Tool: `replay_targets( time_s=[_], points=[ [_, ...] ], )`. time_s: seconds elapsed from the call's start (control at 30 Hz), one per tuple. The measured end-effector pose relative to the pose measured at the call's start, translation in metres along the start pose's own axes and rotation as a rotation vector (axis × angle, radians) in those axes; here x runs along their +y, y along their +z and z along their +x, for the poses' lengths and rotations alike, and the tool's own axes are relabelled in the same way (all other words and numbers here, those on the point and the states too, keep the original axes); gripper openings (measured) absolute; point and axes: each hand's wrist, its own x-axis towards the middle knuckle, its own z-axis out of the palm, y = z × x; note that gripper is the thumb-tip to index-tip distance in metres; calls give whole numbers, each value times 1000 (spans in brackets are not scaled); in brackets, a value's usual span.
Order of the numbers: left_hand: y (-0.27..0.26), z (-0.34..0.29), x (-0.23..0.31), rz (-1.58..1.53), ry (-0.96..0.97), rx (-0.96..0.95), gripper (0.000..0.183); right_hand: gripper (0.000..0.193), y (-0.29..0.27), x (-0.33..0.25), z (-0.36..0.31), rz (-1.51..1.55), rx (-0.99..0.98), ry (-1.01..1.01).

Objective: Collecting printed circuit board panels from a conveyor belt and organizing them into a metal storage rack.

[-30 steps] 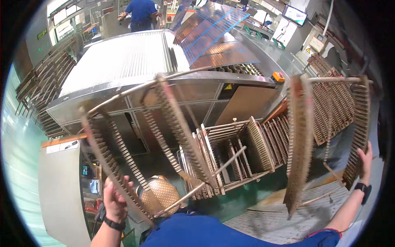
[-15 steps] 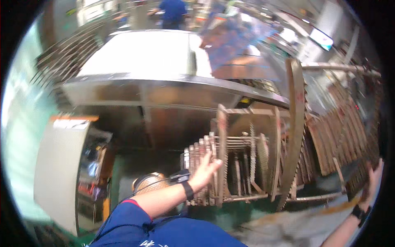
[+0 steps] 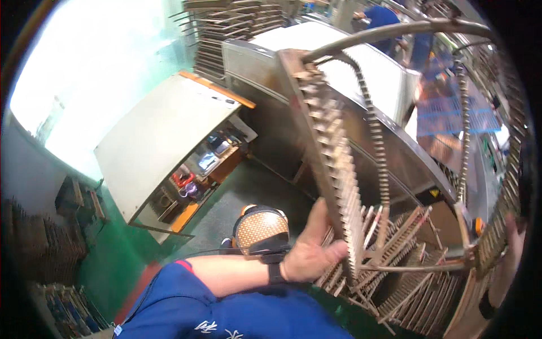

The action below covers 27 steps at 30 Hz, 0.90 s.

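A metal rack (image 3: 334, 147) with toothed rails and a curved tube across its top stands raised in front of me, tilted. My left hand (image 3: 313, 254) grips the lower part of its left rail, thumb on the near side and fingers partly hidden behind. At the far right, my right hand (image 3: 512, 243) is closed around the rack's right toothed rail; dim light and the rail hide part of its fingers. Below and behind the raised rack, several similar slotted racks (image 3: 403, 248) lean close together on the floor.
A pale-topped cabinet (image 3: 164, 141) with cluttered shelves stands left, near a round tan stool (image 3: 261, 229). Behind is a long steel-sided table (image 3: 265, 76) with a white top. More racks (image 3: 226, 39) are stacked beyond. A person in blue (image 3: 381, 20) works at the back.
The view has swung left. My left hand, earlier spread against the standing racks, is now closed on a rail. One toothed rack has come up and nearer, between both hands.
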Motion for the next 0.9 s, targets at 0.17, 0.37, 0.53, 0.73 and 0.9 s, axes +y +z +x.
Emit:
replay_targets(
  time_s=[0.17,0.37,0.53,0.73,0.9],
  points=[
    [-100,-16,80,548,146,333,83,38,137,-29,33,265,-163,-56],
    [-251,-40,202,482,198,605,58,13,333,-160,42,691,-260,249],
    [-373,-57,279,405,83,811,49,13,508,-224,57,749,-429,417],
    [-469,-106,405,521,-29,1078,62,18,653,-246,143,660,-478,303],
    [-501,-144,415,521,-57,1176,62,32,752,-249,179,26,-472,-170]
  ],
)
